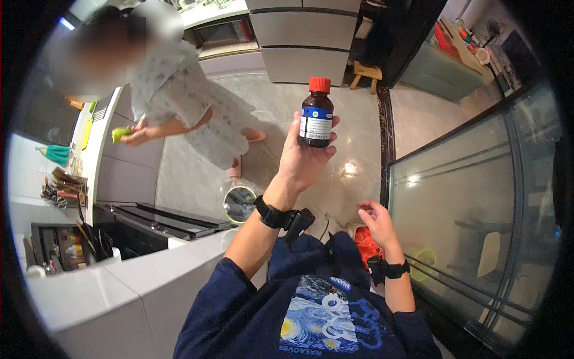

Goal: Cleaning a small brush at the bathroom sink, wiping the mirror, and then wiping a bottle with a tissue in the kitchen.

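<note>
A dark brown bottle (317, 122) with a red ribbed cap and a blue-and-white label stands upright in my left hand (305, 158). The palm is turned up, with the thumb on the bottle's left side and the fingertips wrapped round its right. The bottle is held out in front of me above the floor. Lower and to the right, my right hand (378, 222) hangs by my side with loosely bent fingers and nothing in it. Each wrist wears a black strap with a small black device.
Another person (179, 102) in a light patterned garment stands at the left, a green item (122, 134) in hand. A white counter (89, 293) runs along the lower left. Sliding glass doors (460, 197) fill the right side. Far off stand grey drawers (305, 57) and a wooden stool (366, 73).
</note>
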Tool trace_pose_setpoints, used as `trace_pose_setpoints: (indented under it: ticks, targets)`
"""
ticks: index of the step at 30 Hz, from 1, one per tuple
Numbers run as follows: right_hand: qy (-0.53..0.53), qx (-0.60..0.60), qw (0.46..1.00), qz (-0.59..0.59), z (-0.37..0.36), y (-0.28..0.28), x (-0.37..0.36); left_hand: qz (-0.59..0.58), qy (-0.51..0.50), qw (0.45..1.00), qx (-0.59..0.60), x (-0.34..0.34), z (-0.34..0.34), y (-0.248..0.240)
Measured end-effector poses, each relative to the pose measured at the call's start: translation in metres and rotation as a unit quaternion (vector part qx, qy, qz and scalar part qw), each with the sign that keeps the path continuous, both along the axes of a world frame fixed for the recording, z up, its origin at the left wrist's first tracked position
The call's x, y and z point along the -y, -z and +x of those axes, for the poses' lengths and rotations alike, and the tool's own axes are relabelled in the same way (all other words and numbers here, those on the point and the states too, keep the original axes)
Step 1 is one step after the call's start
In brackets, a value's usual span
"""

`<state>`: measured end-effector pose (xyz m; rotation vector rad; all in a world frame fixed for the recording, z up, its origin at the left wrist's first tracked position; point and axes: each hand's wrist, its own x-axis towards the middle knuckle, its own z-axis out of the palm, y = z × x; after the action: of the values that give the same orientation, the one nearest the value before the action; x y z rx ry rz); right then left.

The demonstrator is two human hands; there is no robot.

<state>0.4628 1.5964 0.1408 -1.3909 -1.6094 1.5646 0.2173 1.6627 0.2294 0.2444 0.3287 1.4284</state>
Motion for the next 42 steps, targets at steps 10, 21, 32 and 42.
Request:
trace_pose_setpoints:
  ticks: [10,21,32,42]
  targets:
    - [-0.047,0.007,0.999,-0.011,-0.058,0.0,-0.131,-0.011,-0.02,1.0,-0.003,-0.118,-0.056,0.009]
    - [-0.149,0.002,0.988,0.037,-0.068,-0.008,-0.261,-0.02,-0.117,0.993,0.001,-0.178,-0.069,-0.012]
    - [-0.247,0.0,0.968,-0.034,-0.063,0.037,-0.342,-0.022,-0.23,0.972,-0.049,-0.21,-0.06,0.0]
    - [-0.369,-0.12,0.921,-0.034,-0.119,0.015,-0.348,-0.201,-0.296,0.885,-0.296,-0.104,-0.032,0.058]
